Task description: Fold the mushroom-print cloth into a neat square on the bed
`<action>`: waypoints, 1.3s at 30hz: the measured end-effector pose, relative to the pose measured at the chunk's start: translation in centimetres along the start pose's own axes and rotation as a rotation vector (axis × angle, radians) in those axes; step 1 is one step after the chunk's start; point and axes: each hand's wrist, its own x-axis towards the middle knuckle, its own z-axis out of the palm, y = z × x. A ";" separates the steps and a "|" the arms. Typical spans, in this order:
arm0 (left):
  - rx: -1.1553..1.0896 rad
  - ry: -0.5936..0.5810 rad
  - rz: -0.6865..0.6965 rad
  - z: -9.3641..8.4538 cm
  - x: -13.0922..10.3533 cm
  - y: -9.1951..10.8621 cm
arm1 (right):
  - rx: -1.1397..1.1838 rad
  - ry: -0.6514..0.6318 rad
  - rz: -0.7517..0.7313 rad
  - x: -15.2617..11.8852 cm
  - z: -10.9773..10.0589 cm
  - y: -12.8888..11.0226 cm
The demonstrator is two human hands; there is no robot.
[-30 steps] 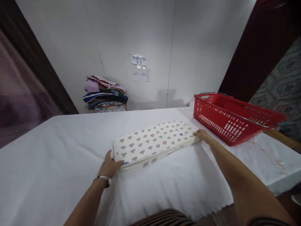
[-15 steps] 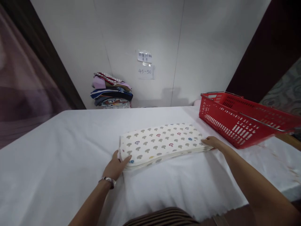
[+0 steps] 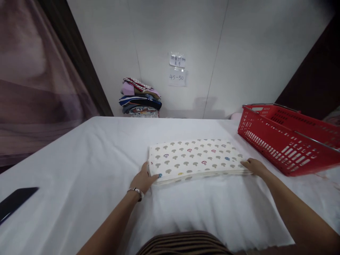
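A folded white cloth (image 3: 196,158) printed with grey mushrooms and a few coloured ones lies as a long rectangle on the white-covered table (image 3: 106,159). At its near left corner my left hand (image 3: 142,179) grips the edge, thumb on top and the other fingers at the side, partly hidden. My right hand (image 3: 253,166) pinches the near right corner, its thumb and fingers closed on the layers. The near edge shows several stacked layers. A bracelet circles my left wrist.
On the right stands a red plastic basket (image 3: 281,141) with metal handles. Folded clothes (image 3: 140,99) are piled at the back against the wall. A dark flat object (image 3: 17,202) lies at the left edge. Paper labels (image 3: 177,76) hang on the wall.
The view has turned slightly left, so everything appears shifted right and the dark flat object has come into sight. Both hands keep their hold on the cloth's corners.
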 end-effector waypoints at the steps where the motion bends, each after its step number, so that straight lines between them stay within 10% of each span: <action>1: -0.001 0.008 0.011 -0.1 -0.1 -0.1 | -0.039 0.004 0.018 0.0 0.0 -0.1; 7: 0.016 0.286 0.136 -0.5 1.2 0.4 | -0.091 0.321 -0.311 0.0 0.3 -5.3; 12: 0.091 0.468 0.359 0.3 3.0 1.1 | -0.083 0.337 -0.485 1.3 2.3 -10.8; 23: 0.325 0.081 0.182 2.5 7.9 1.2 | -0.167 0.177 -0.287 5.2 3.0 -10.9; 39: 0.384 0.061 0.287 2.2 9.9 3.5 | -0.129 0.108 -0.224 5.4 1.7 -12.5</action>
